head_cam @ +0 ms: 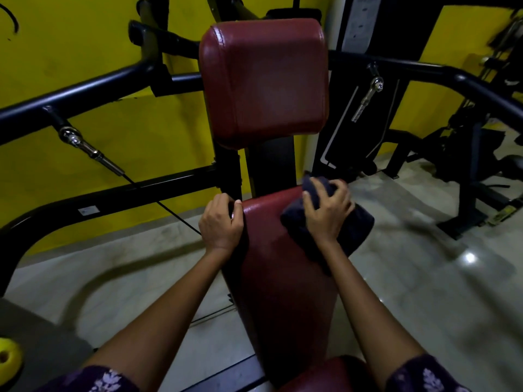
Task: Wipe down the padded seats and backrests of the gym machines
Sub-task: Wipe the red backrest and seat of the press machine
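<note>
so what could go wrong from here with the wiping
The cloth sits at the far right corner of the long pad and partly overhangs its edge, so it could slide off as the right hand pushes.

The left hand grips the pad's left edge, so that strip may get skipped.

The upper pad shows no contact yet and could be missed; reaching for it brings the arms near the hanging metal handle.
</note>
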`<state>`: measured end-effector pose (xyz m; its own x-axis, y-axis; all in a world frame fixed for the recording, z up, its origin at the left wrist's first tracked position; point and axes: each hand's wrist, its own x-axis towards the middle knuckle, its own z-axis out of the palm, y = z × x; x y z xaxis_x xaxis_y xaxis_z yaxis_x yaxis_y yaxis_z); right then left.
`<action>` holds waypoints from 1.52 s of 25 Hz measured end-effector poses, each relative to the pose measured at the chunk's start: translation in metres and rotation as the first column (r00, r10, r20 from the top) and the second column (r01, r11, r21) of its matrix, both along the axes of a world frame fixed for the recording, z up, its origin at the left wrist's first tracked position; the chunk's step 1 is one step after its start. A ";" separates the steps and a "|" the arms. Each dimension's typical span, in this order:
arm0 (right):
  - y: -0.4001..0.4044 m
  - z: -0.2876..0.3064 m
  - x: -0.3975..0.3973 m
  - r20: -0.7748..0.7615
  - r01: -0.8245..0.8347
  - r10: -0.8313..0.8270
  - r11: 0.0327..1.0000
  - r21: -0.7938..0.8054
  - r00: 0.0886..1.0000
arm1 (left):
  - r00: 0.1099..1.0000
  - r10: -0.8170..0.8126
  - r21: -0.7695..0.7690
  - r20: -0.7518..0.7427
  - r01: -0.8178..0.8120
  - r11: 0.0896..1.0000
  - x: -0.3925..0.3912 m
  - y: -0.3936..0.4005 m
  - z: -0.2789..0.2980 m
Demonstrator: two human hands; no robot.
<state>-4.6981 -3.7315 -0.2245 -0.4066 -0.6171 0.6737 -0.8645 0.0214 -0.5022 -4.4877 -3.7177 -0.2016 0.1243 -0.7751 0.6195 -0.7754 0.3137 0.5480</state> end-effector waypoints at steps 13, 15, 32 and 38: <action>0.008 -0.022 -0.010 -0.034 -0.052 0.048 0.987 -0.150 0.998 | 0.955 -0.144 -0.056 0.260 0.163 0.985 0.002 -0.004 -0.004; 0.004 -0.016 -0.006 0.265 0.181 -0.152 0.979 -0.092 0.952 | 0.950 -0.159 -0.054 0.268 0.179 0.982 0.005 -0.002 -0.004; 0.026 -0.020 0.021 0.324 0.259 -0.273 0.962 0.087 0.906 | 0.959 -0.115 -0.101 0.260 0.145 0.984 -0.001 0.000 -0.003; 0.068 -0.058 0.096 -0.115 -0.078 0.074 0.997 -0.029 0.991 | 0.978 -0.209 -0.022 -0.001 0.209 0.978 0.009 -0.003 -0.004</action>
<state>-4.6018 -3.6633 -0.2824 -0.2794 -0.6198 0.7334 -0.9144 -0.0614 -0.4002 -4.4789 -3.7204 -0.2054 -0.0371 -0.7706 0.6362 -0.6900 0.4802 0.5415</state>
